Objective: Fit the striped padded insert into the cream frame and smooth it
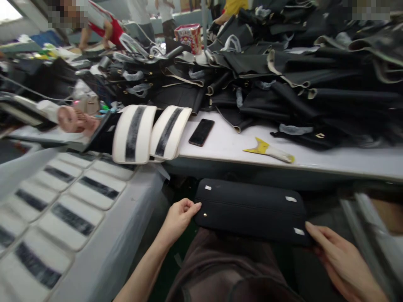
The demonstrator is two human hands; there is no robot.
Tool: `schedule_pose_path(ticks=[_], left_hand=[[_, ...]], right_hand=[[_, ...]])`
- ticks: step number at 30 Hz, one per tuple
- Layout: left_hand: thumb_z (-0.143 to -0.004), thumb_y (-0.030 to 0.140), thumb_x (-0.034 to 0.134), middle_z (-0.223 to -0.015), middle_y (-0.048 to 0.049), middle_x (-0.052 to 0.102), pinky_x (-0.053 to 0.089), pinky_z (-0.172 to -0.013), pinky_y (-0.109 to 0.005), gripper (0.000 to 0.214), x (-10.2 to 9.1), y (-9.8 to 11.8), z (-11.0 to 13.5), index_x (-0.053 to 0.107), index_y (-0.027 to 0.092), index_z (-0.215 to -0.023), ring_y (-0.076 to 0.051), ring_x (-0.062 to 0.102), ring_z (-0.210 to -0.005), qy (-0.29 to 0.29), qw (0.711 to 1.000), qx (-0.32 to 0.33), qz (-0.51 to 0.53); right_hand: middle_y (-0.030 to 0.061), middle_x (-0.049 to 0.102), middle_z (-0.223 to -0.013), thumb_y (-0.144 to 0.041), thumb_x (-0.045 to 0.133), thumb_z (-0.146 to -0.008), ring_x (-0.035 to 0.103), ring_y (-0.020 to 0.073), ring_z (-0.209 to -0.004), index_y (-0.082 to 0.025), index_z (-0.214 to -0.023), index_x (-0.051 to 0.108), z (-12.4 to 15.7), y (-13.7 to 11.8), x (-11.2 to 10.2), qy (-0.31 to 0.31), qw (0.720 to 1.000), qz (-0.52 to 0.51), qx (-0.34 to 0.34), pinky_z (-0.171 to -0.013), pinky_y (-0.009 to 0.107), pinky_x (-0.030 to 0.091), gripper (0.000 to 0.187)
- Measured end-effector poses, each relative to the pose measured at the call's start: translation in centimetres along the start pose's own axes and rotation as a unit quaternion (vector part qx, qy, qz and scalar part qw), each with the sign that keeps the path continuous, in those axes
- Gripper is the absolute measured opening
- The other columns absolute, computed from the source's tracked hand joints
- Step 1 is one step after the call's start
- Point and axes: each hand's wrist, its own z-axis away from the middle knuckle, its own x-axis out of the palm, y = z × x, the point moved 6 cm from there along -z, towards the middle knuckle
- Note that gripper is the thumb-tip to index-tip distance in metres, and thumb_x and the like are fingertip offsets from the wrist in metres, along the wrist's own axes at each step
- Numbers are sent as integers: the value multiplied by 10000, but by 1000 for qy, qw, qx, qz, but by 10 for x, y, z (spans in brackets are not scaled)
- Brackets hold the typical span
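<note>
A black rounded rectangular panel (252, 209), perhaps a bag base, is held level above my lap. It bears small white patches near three corners and a gold-coloured stud near the fourth. My left hand (181, 216) pinches its left end between thumb and fingers. At the opposite end, my right hand (333, 247) grips the right edge, thumb on top and the other fingers partly hidden. On the table beyond lie a phone (202, 132) and a yellow-ended scraper-like tool (269, 150). Two white curved panels with dark stripes (135, 134) overhang the table edge.
Black leather-like pieces (252, 79) are heaped along the back of the white table (226, 144). More striped white panels (75, 218) lie in rows on the left surface. A pink fan (74, 119) and a red tin (189, 37) stand farther off. Other people are in the background.
</note>
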Motion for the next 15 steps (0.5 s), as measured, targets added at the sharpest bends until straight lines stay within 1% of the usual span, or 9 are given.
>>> schedule_pose_path(ticks=[2,5,7,12,15], left_hand=[[-715,681,642,-441,94,356,201,-381,-185,521,0,-2,5,494,182,-683,-64,316,-361,12,999,0,-39],[-675,694,666,-456,74,439,315,-402,-197,532,1,-8,12,523,184,-723,-95,410,-386,-11,999,-16,-51],[-632,700,695,-464,62,471,361,-430,-207,549,1,-11,14,531,183,-721,-107,440,-415,-19,998,-28,-49],[-528,753,721,-457,54,471,380,-432,-224,616,4,-14,21,529,186,-673,-120,440,-428,-19,996,-71,-41],[-537,738,731,-442,52,456,368,-437,-218,604,9,-9,23,514,185,-642,-113,428,-424,-15,997,-69,-21]], right_hand=[[30,594,-704,-596,831,-535,497,133,-614,-172,-673,644,12,-7,4,11,999,-38,3,-503,246,454,484],[-6,572,-673,-551,830,-586,528,127,-614,-168,-691,592,23,-11,9,10,996,-86,3,-568,261,487,463],[-18,566,-660,-535,823,-613,548,123,-603,-167,-698,562,26,-10,9,11,994,-108,4,-592,270,500,459],[-18,566,-639,-543,808,-636,554,121,-577,-155,-696,550,30,-6,7,16,993,-114,3,-610,299,519,470],[-13,564,-630,-553,802,-640,541,119,-568,-148,-691,554,28,-4,7,15,994,-107,4,-614,308,521,478]])
